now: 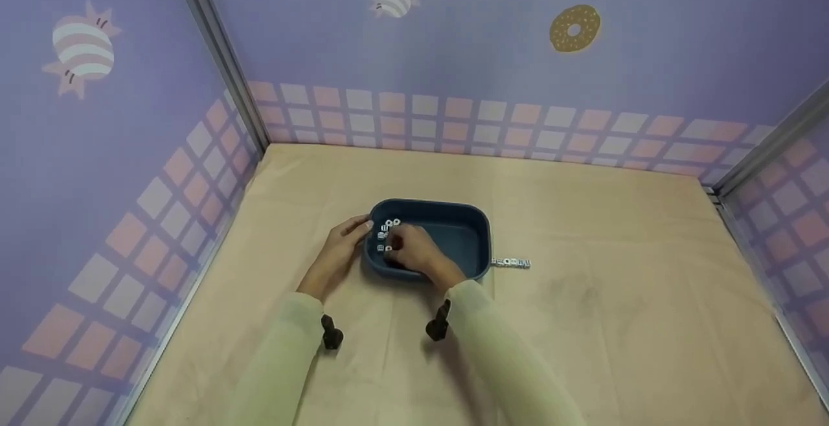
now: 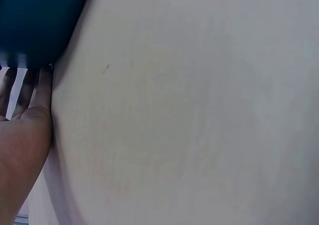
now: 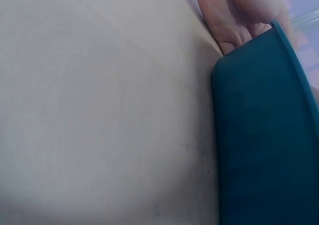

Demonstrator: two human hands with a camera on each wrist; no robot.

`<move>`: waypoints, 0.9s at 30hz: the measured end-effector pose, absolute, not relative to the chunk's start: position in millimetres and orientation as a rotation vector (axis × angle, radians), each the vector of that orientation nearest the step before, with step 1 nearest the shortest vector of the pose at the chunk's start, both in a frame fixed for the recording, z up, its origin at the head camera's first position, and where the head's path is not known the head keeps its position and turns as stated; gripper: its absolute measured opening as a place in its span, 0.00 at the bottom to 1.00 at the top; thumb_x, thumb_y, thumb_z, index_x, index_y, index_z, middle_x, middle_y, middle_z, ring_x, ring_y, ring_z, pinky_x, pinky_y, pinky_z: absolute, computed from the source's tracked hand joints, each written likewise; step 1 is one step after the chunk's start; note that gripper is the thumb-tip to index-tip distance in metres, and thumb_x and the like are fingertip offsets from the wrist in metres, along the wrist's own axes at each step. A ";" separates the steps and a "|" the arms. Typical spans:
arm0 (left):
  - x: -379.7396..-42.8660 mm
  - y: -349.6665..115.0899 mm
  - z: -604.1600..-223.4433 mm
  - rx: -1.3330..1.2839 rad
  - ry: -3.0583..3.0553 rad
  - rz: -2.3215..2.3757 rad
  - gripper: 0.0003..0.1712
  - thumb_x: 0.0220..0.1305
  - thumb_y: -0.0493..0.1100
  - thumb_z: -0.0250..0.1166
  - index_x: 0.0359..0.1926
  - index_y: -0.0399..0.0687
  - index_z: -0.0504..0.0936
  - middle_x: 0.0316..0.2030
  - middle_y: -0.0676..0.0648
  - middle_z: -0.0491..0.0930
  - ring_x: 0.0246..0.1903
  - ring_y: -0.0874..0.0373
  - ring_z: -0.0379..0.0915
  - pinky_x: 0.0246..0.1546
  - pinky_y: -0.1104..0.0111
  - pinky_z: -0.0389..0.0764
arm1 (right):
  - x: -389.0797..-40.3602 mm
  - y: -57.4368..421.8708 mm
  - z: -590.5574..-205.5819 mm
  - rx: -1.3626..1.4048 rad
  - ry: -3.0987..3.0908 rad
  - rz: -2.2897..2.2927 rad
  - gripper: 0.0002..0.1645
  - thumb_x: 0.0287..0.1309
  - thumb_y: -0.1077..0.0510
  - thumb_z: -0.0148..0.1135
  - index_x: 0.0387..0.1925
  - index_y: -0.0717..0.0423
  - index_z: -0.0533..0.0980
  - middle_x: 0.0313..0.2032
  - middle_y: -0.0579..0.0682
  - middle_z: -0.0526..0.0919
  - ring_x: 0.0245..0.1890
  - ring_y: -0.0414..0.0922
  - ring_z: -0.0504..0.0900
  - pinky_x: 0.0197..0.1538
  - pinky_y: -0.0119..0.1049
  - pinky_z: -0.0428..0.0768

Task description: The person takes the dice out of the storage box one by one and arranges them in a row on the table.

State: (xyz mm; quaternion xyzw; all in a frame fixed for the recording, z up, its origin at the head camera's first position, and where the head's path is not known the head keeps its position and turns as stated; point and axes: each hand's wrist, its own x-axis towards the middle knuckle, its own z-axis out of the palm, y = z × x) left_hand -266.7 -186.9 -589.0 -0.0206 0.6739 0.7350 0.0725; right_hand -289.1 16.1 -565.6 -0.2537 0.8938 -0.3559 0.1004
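Only the head view shows the right hand (image 1: 418,248) inside the blue tray (image 1: 461,245), fingers bent among small white cubes (image 1: 381,236); whether it pinches one, I can't tell. A cube row (image 1: 511,263) lies beside the tray on the counter (image 1: 615,335). The left hand (image 1: 338,243) grips the tray's left end; its wrist view reveals fingers against the outer wall.

Smooth plastic-looking tray (image 1: 461,248) (matt), creased cloth cover (image 1: 622,322)

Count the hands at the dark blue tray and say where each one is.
2. The left hand touches the left end of the tray; the right hand is inside it, beside small white pieces.
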 end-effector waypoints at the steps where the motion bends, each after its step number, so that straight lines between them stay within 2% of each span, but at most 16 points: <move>1: -267.0 -186.8 -589.1 -0.061 2.009 2.216 0.27 0.80 0.51 0.63 0.72 0.44 0.76 0.71 0.43 0.74 0.70 0.49 0.71 0.72 0.59 0.72 | -289.0 16.3 -565.6 -0.752 2.642 -1.070 0.05 0.66 0.62 0.72 0.41 0.57 0.83 0.35 0.47 0.82 0.36 0.43 0.78 0.42 0.38 0.80; 6: -267.5 -186.9 -590.4 -0.077 1.940 2.248 0.27 0.80 0.48 0.62 0.72 0.42 0.75 0.71 0.41 0.73 0.70 0.48 0.71 0.72 0.59 0.72 | -288.6 17.5 -567.7 -0.746 2.632 -1.126 0.05 0.66 0.63 0.71 0.41 0.58 0.82 0.34 0.47 0.82 0.34 0.42 0.77 0.39 0.37 0.78; 16: -269.0 -187.1 -587.6 -0.077 1.972 2.232 0.27 0.80 0.50 0.63 0.72 0.43 0.76 0.71 0.42 0.74 0.70 0.49 0.71 0.71 0.60 0.74 | -288.9 17.4 -563.3 -0.720 2.622 -1.119 0.06 0.69 0.62 0.68 0.46 0.57 0.82 0.38 0.47 0.83 0.38 0.42 0.79 0.43 0.37 0.80; 23: -267.2 -186.1 -588.0 -0.059 2.008 2.214 0.27 0.79 0.52 0.63 0.71 0.45 0.77 0.70 0.45 0.75 0.70 0.52 0.71 0.72 0.60 0.72 | -285.8 26.2 -548.5 -0.893 2.678 -1.191 0.05 0.71 0.60 0.68 0.45 0.56 0.82 0.39 0.46 0.83 0.38 0.41 0.80 0.42 0.36 0.82; 27: -264.4 -184.2 -590.6 -0.084 2.038 2.195 0.27 0.79 0.53 0.64 0.70 0.46 0.78 0.69 0.46 0.75 0.70 0.53 0.71 0.73 0.62 0.71 | -275.4 51.8 -533.2 -0.995 2.645 -1.226 0.07 0.71 0.59 0.69 0.47 0.56 0.83 0.41 0.45 0.84 0.39 0.40 0.82 0.44 0.35 0.84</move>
